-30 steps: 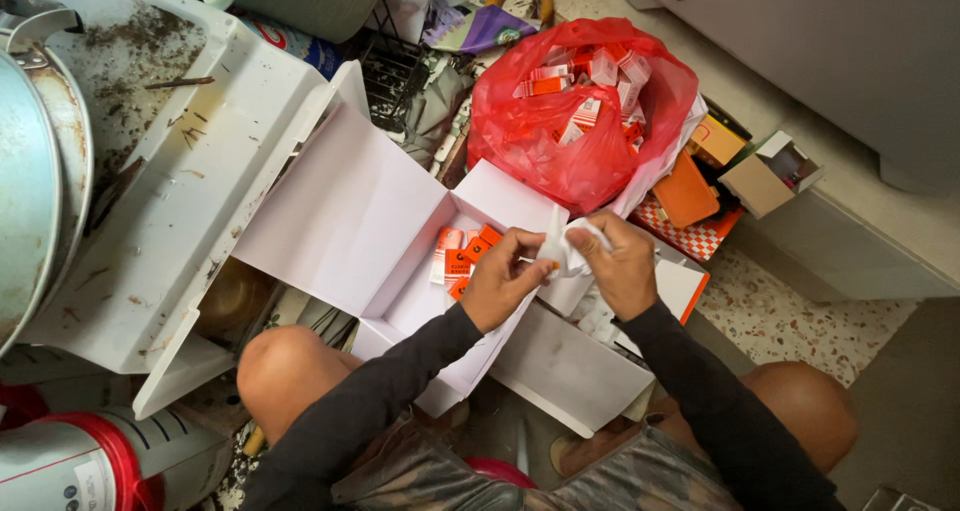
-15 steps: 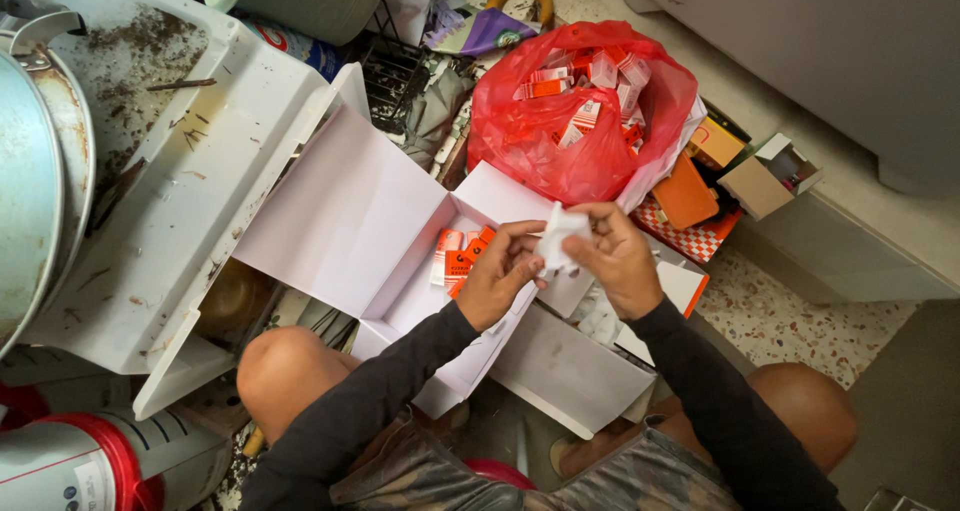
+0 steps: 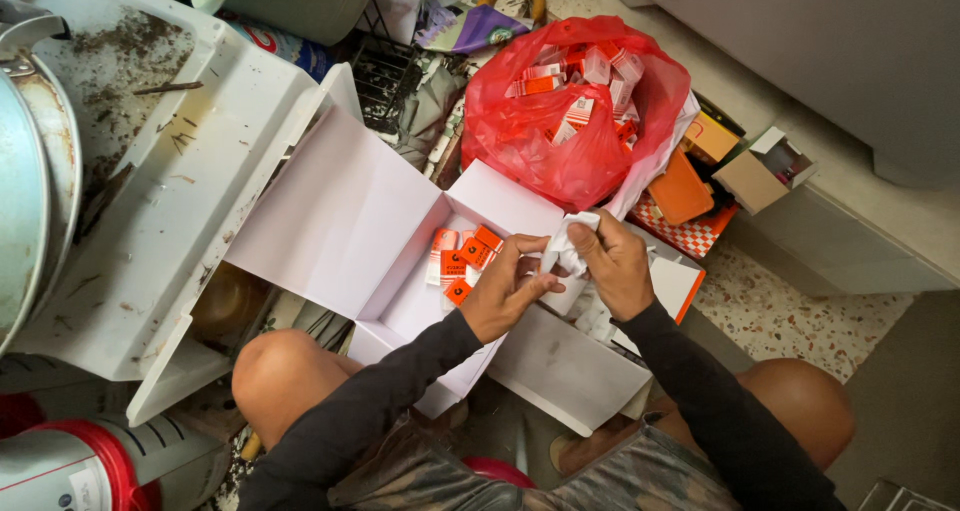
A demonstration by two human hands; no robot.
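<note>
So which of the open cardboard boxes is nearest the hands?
The big white box with its flaps spread, right under both hands and holding small orange packets. The small brown box sits far off beside the red bag.

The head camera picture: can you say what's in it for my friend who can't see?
Both hands, the left hand and right hand, hold a small white piece over an open white box with a few small orange-and-white boxes inside. Behind it sits a red plastic bag full of similar little boxes.
</note>
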